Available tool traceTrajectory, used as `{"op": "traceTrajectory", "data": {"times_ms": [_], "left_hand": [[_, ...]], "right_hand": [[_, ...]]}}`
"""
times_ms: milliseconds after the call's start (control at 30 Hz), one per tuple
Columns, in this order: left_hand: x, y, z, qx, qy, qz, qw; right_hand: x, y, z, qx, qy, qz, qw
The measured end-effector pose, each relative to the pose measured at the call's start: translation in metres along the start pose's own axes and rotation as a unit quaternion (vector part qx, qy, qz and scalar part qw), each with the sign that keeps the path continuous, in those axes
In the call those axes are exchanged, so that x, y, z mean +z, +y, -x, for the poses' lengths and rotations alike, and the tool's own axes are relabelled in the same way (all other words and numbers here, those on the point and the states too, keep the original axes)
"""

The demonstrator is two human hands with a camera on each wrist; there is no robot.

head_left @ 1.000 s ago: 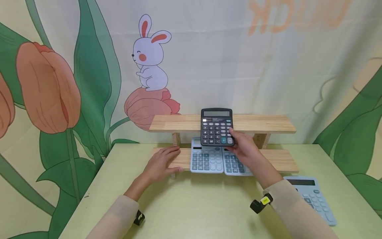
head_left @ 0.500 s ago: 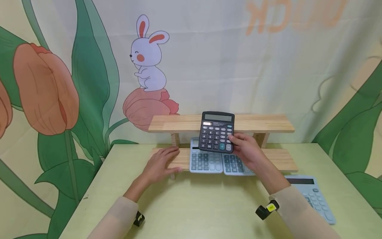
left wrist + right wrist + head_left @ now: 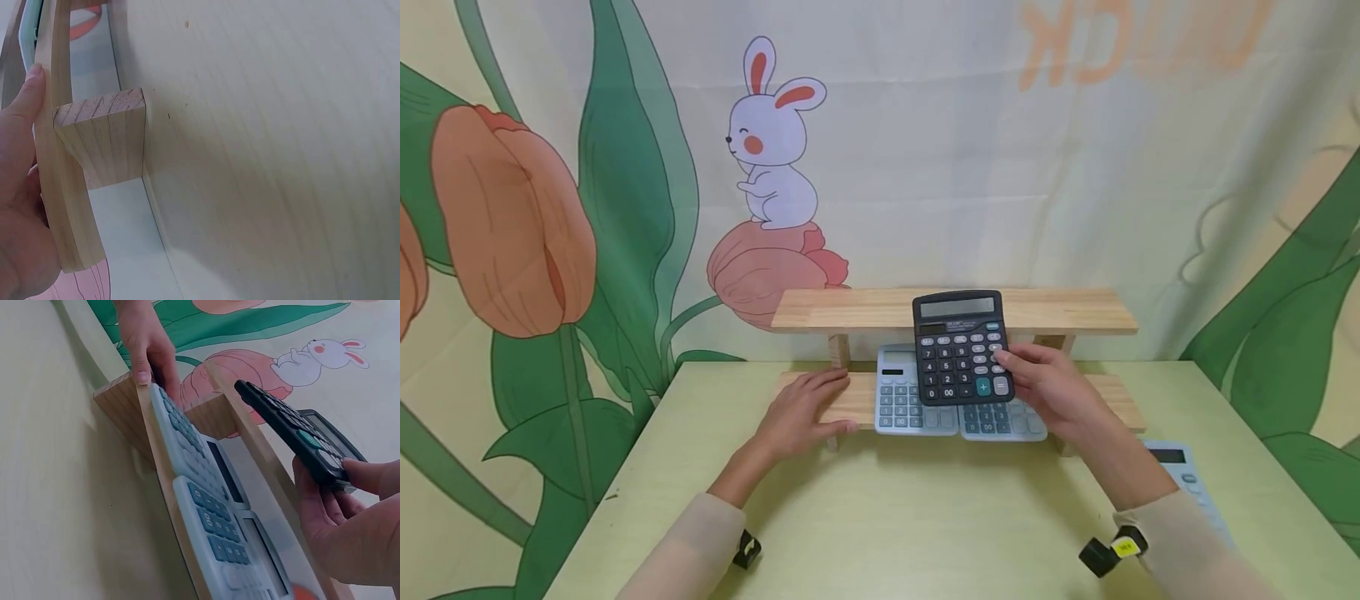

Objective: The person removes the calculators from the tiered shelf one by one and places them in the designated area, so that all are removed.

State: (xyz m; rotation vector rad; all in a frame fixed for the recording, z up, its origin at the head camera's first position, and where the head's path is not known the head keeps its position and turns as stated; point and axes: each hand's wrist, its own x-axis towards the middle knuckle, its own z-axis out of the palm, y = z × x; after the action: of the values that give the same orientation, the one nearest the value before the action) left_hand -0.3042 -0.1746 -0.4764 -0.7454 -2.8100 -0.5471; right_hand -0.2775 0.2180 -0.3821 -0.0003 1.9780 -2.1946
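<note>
My right hand (image 3: 1051,385) holds a black calculator (image 3: 966,367) by its lower right edge, thumb on the keypad side and fingers behind. Tilted, it hangs in front of the wooden shelf rack's upper board (image 3: 827,310), its screen end upward. In the right wrist view there is a gap between the black calculator (image 3: 294,431) and the boards. Two light blue calculators (image 3: 898,408) (image 3: 1004,422) lie side by side on the lower board (image 3: 850,408), partly covered by the black one. My left hand (image 3: 801,414) rests on that board's left end, its thumb at the front edge.
Another light blue calculator (image 3: 1189,479) lies on the pale green table (image 3: 910,525) at the right, partly hidden by my right sleeve. Behind the rack hangs a curtain (image 3: 940,167) printed with tulips and a rabbit.
My right hand has drawn the black calculator down and toward me, slightly right, off its earlier spot against the upper board. The left hand stays in place.
</note>
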Motion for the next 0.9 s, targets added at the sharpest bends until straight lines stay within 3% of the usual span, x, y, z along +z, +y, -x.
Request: {"op": "traceTrajectory", "data": {"times_ms": [167, 400, 633, 900], "left_hand": [[0.0, 0.0, 0.0, 0.002, 0.001, 0.0, 1.0], [0.001, 0.0, -0.001, 0.004, 0.0, 0.005, 1.0], [0.001, -0.001, 0.001, 0.01, 0.009, 0.006, 0.9999], [0.0, 0.001, 0.001, 0.012, 0.006, 0.006, 0.9999]], "right_hand": [[-0.024, -0.004, 0.02, 0.002, 0.002, 0.048, 0.9989], [-0.07, 0.009, 0.043, 0.021, 0.019, 0.104, 0.9941], [-0.105, 0.03, 0.07, 0.074, 0.023, 0.12, 0.9897], [-0.129, 0.062, 0.094, 0.14, 0.03, 0.118, 0.9826]]}}
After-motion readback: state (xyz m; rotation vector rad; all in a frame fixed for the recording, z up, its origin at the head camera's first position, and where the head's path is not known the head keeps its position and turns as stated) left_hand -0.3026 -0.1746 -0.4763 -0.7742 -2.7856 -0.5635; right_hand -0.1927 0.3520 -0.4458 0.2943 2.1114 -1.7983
